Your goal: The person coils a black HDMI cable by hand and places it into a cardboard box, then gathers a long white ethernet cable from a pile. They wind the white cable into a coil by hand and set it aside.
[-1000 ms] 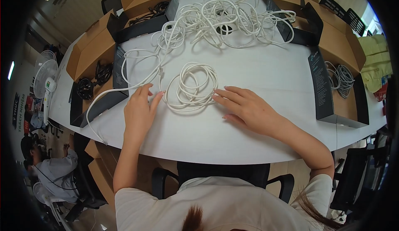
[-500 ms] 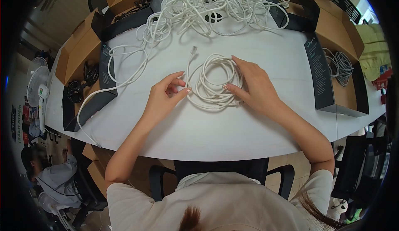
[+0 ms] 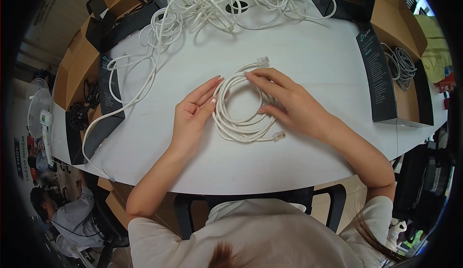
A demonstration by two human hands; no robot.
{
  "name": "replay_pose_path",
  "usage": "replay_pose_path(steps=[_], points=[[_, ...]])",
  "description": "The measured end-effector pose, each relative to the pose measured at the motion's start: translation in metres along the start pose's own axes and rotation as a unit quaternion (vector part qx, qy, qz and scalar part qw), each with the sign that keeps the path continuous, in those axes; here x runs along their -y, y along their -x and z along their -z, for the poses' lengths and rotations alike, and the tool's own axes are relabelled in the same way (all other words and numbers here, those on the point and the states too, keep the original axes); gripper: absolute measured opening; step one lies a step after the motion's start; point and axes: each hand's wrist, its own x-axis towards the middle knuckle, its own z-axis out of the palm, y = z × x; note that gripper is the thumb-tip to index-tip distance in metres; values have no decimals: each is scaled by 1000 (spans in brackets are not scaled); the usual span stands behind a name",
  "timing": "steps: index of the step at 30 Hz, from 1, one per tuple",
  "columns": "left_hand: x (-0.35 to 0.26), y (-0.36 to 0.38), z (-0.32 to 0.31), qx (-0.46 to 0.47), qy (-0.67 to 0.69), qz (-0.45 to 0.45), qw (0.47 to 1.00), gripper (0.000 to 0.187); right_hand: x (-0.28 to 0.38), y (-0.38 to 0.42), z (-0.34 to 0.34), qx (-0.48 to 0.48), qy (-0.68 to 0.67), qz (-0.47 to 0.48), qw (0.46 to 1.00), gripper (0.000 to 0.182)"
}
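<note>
A white network cable (image 3: 223, 122) lies wound in a round coil on the table in front of me. One clear plug (image 3: 263, 61) sticks out at the coil's top, and another clear plug (image 3: 279, 136) points right at its lower edge. My left hand (image 3: 193, 116) is at the left side of the loops, its thumb and fingertips against them. From the right, my right hand (image 3: 296, 99) grips the coil, fingers over the upper loops and thumb on the inner right side. Part of the right-hand loops is hidden under that hand.
A tangle of white cables (image 3: 217, 3) covers the far table, with one strand running down to the left edge. Open cardboard boxes stand on both sides: a left box (image 3: 111, 89) with black cables, a right box (image 3: 381, 75) with a grey cable (image 3: 401, 68). A person (image 3: 72, 215) sits lower left.
The loops have been gathered into a neater ring. The upper plug has swung from the coil's left to its top right. My left hand has moved against the coil; the view has shifted slightly.
</note>
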Motion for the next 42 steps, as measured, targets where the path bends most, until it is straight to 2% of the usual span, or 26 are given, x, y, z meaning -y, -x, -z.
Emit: replay_pose_path(steps=[3,5,9,12,15,16,19,22,27,30,33,36,42], points=[[0,1,1,7,24,-2,1000,42,0,0,-1,20,-5,7,1000,60],[0,1,3,12,24,29,999,43,1,-1,-3,20,5,21,1000,61],[-1,3,-8,58,103,51,992,45,8,1,-15,51,35,104,993,62],[6,6,-5,129,-10,-104,986,49,18,6,-19,59,73,64,994,60],[-3,10,-9,101,-128,-79,983,51,19,4,-12,46,70,94,992,54],[-4,10,-9,100,-110,-62,987,51,20,3,-8,48,70,100,991,53],[-10,10,-10,92,-82,-31,992,51,14,-1,6,-13,126,183,975,47],[-13,10,-10,80,-100,-37,991,50,16,1,8,-80,146,203,965,41],[-9,17,-17,113,-105,-41,987,50,21,-3,-7,-167,273,145,936,37],[-3,20,-15,163,-148,-57,974,49,13,2,-12,-133,291,127,939,35],[-3,20,-20,144,-119,-55,981,47,12,2,-8,-129,297,124,938,32],[-19,21,-22,158,-59,86,982,42,12,-2,5,-160,336,112,921,28],[-17,15,-7,118,-69,75,988,37,3,-7,33,-209,401,69,889,16]])
